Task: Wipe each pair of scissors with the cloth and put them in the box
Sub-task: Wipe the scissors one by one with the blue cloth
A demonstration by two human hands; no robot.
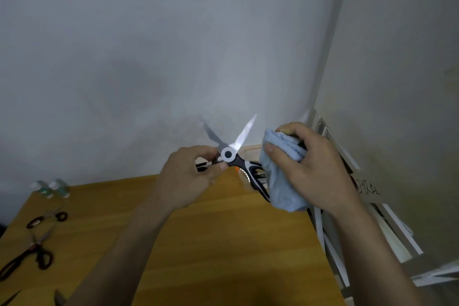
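A pair of kitchen scissors (pixel 231 151) with black and white handles and a round white pivot is held up above the table, its blades spread apart and pointing up. My left hand (pixel 188 176) grips the left handle just below the pivot. My right hand (pixel 310 169) holds a bunched light blue cloth (pixel 280 176) against the right handle. Behind the scissors, a clear box (pixel 250 150) stands at the table's far edge, mostly hidden. Two dark-handled pairs of scissors (pixel 47 217) (pixel 29 253) lie on the table at the left.
The wooden table (pixel 211 243) stands against a white wall. Two small white bottles (pixel 52 189) stand at its far left corner. Blade tips (pixel 58 298) show at the bottom left edge. Leaning white frames and boards (pixel 372 218) fill the gap right of the table.
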